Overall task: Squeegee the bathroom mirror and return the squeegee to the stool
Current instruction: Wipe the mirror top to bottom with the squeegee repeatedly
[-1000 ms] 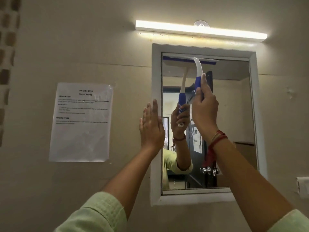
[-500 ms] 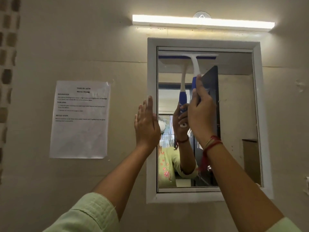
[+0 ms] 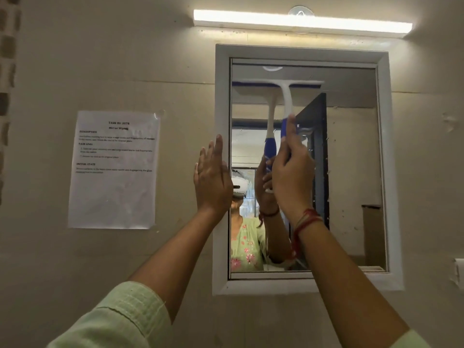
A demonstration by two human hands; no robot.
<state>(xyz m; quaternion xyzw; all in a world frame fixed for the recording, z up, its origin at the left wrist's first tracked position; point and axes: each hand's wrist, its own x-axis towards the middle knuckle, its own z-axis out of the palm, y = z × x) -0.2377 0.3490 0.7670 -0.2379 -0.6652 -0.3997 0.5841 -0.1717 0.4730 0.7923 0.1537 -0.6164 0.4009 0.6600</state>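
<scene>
My right hand (image 3: 291, 177) curls round the squeegee (image 3: 286, 101), blade high on the mirror (image 3: 351, 159). My left hand (image 3: 213, 182), fingers straight and together, lies against the frame (image 3: 222, 109).

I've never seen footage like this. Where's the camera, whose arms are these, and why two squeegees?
No machine here: a person wears a wide-angle camera on the head, so you look along their own arms. The right hand has its grip round the blue handle of a squeegee, whose white blade lies across the upper part of the mirror. The second squeegee and hand are only reflections. The left hand is open, fingers straight, at the mirror's left frame; whether it touches is unclear. A strip light glows above; a printed sheet hangs on the wall to the left.
</scene>
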